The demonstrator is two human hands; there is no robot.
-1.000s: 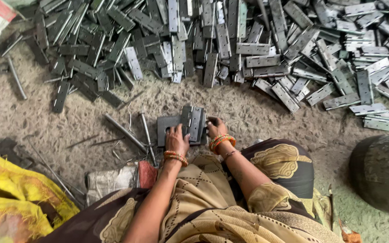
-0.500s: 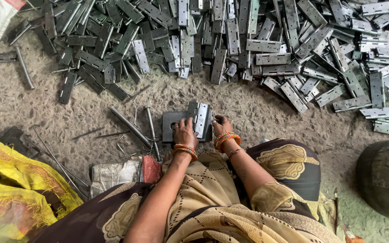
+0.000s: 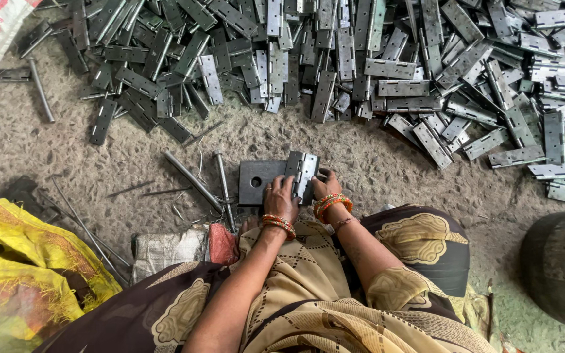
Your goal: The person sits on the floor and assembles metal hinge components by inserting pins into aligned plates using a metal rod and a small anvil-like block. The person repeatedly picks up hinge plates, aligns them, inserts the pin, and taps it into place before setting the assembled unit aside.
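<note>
You are seating a hinge (image 3: 302, 175) upright on the dark block (image 3: 259, 181): your left hand (image 3: 281, 199) grips it, your right hand (image 3: 325, 187) seems to steady its edge. Next, keep it square.

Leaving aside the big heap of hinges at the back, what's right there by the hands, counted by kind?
Metal hinge under both hands (left hand, right hand): 1
Dark square block with a hole: 1
Long metal rods lying just left of the block: 2
Total: 4
</note>
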